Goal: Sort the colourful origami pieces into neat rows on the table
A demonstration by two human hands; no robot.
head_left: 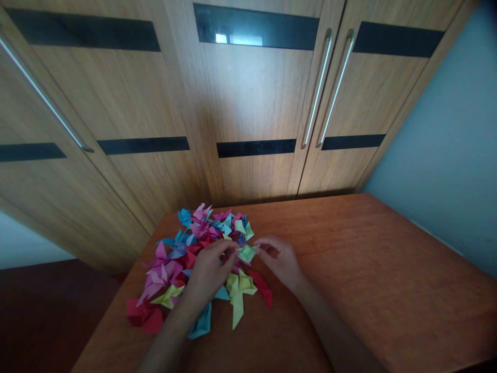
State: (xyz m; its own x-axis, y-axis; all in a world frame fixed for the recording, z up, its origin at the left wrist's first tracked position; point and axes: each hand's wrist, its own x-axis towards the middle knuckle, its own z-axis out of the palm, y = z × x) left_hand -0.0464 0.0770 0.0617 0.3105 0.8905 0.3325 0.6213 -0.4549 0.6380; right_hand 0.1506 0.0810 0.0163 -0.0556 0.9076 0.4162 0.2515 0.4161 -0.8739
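Between my two hands is a small pale-green folded paper piece (247, 253), which looks like origami. My left hand (213, 263) pinches its left edge, thumb against fingers. The fingertips of my right hand (280, 259) pinch the opposite corner. The paper is held just above a heap of folded paper figures in pink, red, blue and yellow. Close below my hands lie a yellow folded paper figure (237, 290) and a red paper piece (262, 288). My left forearm covers part of the heap.
The heap, with pink paper figures (161, 272), red paper (144, 315) and teal paper (202, 322), spreads over the left side of the wooden table (368, 269). Behind stands a wooden wardrobe (256, 93) with metal handles. A blue wall (442, 155) borders the right.
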